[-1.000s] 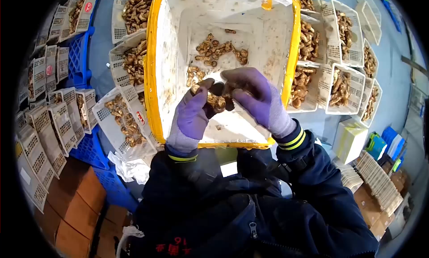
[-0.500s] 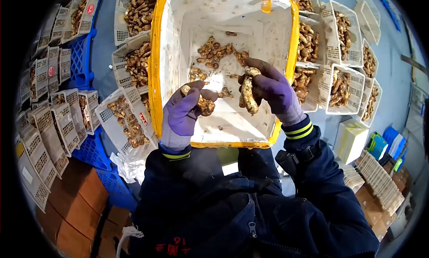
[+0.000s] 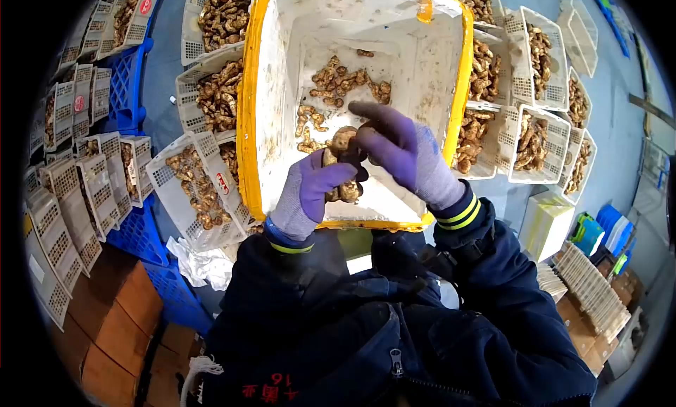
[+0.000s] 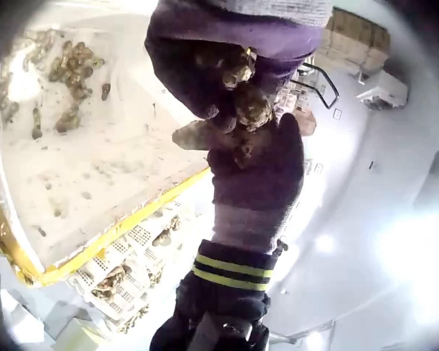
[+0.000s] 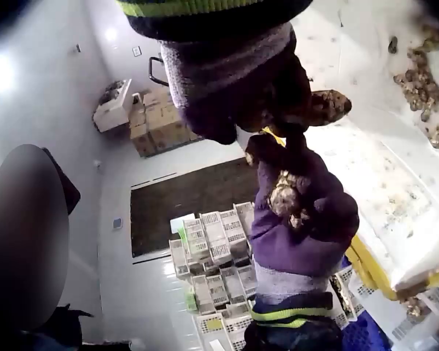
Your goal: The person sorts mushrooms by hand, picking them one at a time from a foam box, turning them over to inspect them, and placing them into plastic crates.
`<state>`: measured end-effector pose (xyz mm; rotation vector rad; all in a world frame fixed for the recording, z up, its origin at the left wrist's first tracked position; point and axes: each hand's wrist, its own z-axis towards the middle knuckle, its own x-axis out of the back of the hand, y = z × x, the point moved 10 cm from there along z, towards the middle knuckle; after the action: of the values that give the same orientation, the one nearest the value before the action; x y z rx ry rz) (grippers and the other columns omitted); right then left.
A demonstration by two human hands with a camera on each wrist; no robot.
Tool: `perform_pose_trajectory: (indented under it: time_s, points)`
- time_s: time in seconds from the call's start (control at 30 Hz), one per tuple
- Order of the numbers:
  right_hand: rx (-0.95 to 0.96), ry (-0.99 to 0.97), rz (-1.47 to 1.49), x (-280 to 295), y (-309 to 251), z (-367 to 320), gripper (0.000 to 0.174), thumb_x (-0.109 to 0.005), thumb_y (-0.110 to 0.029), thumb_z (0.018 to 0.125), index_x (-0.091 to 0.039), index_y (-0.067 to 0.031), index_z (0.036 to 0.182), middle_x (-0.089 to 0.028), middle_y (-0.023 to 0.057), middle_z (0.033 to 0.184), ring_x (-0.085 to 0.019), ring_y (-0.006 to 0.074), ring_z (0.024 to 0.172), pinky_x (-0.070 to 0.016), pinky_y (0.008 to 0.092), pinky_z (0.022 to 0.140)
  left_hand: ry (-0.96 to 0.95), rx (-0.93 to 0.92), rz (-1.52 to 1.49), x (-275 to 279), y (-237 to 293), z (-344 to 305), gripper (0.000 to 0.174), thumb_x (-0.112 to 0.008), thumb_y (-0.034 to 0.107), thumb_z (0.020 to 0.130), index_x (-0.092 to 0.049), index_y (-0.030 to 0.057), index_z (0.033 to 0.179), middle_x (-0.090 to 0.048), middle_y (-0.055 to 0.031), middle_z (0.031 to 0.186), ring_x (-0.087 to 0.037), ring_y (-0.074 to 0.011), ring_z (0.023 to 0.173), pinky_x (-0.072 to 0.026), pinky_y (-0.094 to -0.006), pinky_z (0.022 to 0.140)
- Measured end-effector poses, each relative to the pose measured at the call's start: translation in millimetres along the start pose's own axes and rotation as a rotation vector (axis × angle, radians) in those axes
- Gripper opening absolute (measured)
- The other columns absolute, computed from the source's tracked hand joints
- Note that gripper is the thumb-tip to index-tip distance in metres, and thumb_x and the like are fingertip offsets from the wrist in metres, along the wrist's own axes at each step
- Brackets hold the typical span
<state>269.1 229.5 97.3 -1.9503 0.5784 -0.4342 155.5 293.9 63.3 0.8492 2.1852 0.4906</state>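
Both hands wear purple-and-grey gloves and meet over the near part of a white foam box (image 3: 278, 90) with yellow-taped edges. My left hand (image 3: 301, 196) grips knobbly brown-and-cream mushrooms (image 3: 348, 191), its thumb lying across them; they also show in its palm in the right wrist view as a pale lump (image 5: 284, 196). My right hand (image 3: 405, 153) pinches another stubby mushroom (image 3: 343, 139), whose end juts out past the fingers in the right wrist view (image 5: 331, 108). The fingertips of both hands come close together there. Several loose mushrooms (image 3: 338, 79) lie on the box floor.
White perforated baskets of mushrooms flank the box on the left (image 3: 201, 203) and right (image 3: 539, 143). Farther left stand stacked baskets (image 3: 91, 189) on blue crates (image 3: 130, 90). Brown cartons (image 3: 116, 329) sit at lower left, and a white foam carton (image 3: 548, 224) stands at right.
The hands drew apart half a second ago, with a long mushroom in the right. Now they are together again, the right hand having moved left to the left hand's mushrooms.
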Motion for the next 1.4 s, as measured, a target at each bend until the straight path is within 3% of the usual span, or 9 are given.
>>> perform_pose_trajectory:
  time_s: [0.23,0.4,0.5,0.57,0.63,0.83,0.97,1.17,1.4]
  points:
    - [-0.097,-0.092,0.968,27.4,42.5,4.6,0.062,-0.048,-0.016,0.090,-0.028,0.0021,0.146,-0.051,0.0209,0.135,-0.055,0.0304,0.118,-0.0497,0.0340,0.085,0.070,0.049,-0.242,29.6,-16.3,-3.8,0.024,-0.058,0.012,0.088,-0.059,-0.0041,0.106,-0.067,-0.0142,0.097,-0.066,-0.0184,0.075,-0.0556,-0.0295,0.069]
    - [-0.094,-0.170,1.010,16.0,52.2,3.6,0.064,-0.051,-0.011,0.088,-0.028,0.0014,0.146,-0.045,0.0240,0.139,-0.050,0.0366,0.125,-0.0473,0.0389,0.098,0.133,-0.024,-0.188,49.5,0.7,-14.4,0.040,-0.059,0.013,0.089,-0.050,-0.0077,0.123,-0.061,-0.0132,0.098,-0.060,-0.0166,0.076,-0.0523,-0.0274,0.064]
    - [-0.195,-0.181,1.027,2.8,47.7,0.7,0.059,-0.051,-0.015,0.091,-0.032,0.0017,0.144,-0.047,0.0249,0.136,-0.050,0.0389,0.125,-0.0476,0.0412,0.100,0.274,-0.480,0.594,100.7,54.8,-54.6,0.028,-0.056,0.018,0.095,-0.061,-0.0064,0.108,-0.061,-0.0153,0.103,-0.062,-0.0174,0.083,-0.0547,-0.0276,0.074]
    - [-0.241,-0.194,1.044,-10.2,46.4,1.2,0.057,-0.051,-0.018,0.093,-0.033,0.0016,0.143,-0.048,0.0250,0.135,-0.051,0.0392,0.124,-0.0480,0.0418,0.100,0.468,-0.630,1.164,164.4,58.7,-89.1,0.043,-0.067,0.028,0.089,-0.059,-0.0043,0.117,-0.063,-0.0126,0.107,-0.064,-0.0194,0.094,-0.0524,-0.0298,0.084]
    - [-0.222,-0.241,1.081,-21.2,47.1,4.7,0.055,-0.051,-0.020,0.094,-0.034,0.0014,0.142,-0.049,0.0249,0.134,-0.052,0.0388,0.123,-0.0484,0.0420,0.100,0.718,-0.240,0.374,254.0,13.4,-100.2,0.045,-0.070,0.022,0.087,-0.057,-0.0025,0.123,-0.064,-0.0104,0.108,-0.063,-0.0180,0.094,-0.0507,-0.0288,0.085]
    - [-0.173,-0.247,0.950,-38.2,39.9,12.1,0.053,-0.057,-0.018,0.090,-0.041,-0.0006,0.138,-0.053,0.0186,0.131,-0.053,0.0313,0.123,-0.0451,0.0395,0.100,1.114,-0.204,0.560,440.1,-105.0,-119.3,0.047,-0.069,0.013,0.086,-0.054,-0.0076,0.125,-0.059,-0.0110,0.118,-0.056,-0.0164,0.104,-0.0491,-0.0283,0.086]
    - [-0.213,-0.238,0.891,-50.7,37.8,13.3,0.060,-0.060,-0.014,0.084,-0.040,0.0022,0.139,-0.053,0.0194,0.131,-0.052,0.0335,0.123,-0.0409,0.0436,0.106,0.804,-0.338,0.557,238.9,19.8,-105.6,0.040,-0.057,0.016,0.095,-0.052,-0.0073,0.128,-0.058,-0.0124,0.124,-0.057,-0.0157,0.109,-0.0466,-0.0262,0.091]
    - [-0.114,-0.370,0.907,-76.1,13.2,13.6,0.068,-0.061,-0.016,0.078,-0.039,0.0066,0.139,-0.051,0.0231,0.134,-0.050,0.0355,0.125,-0.0366,0.0453,0.110,0.012,0.134,0.052,35.0,5.9,-54.3,0.037,-0.045,0.028,0.100,-0.058,-0.0044,0.113,-0.066,-0.0139,0.106,-0.065,-0.0168,0.090,-0.0512,-0.0254,0.077]
    - [-0.117,-0.228,0.633,-70.1,26.8,6.2,0.057,-0.054,-0.023,0.092,-0.039,0.0043,0.139,-0.057,0.0103,0.115,-0.056,0.0181,0.099,-0.0447,0.0316,0.094,0.214,0.009,0.171,29.4,8.6,-41.4,0.033,-0.051,0.029,0.099,-0.058,-0.0030,0.099,-0.065,-0.0081,0.083,-0.060,-0.0111,0.070,-0.0466,-0.0231,0.062]
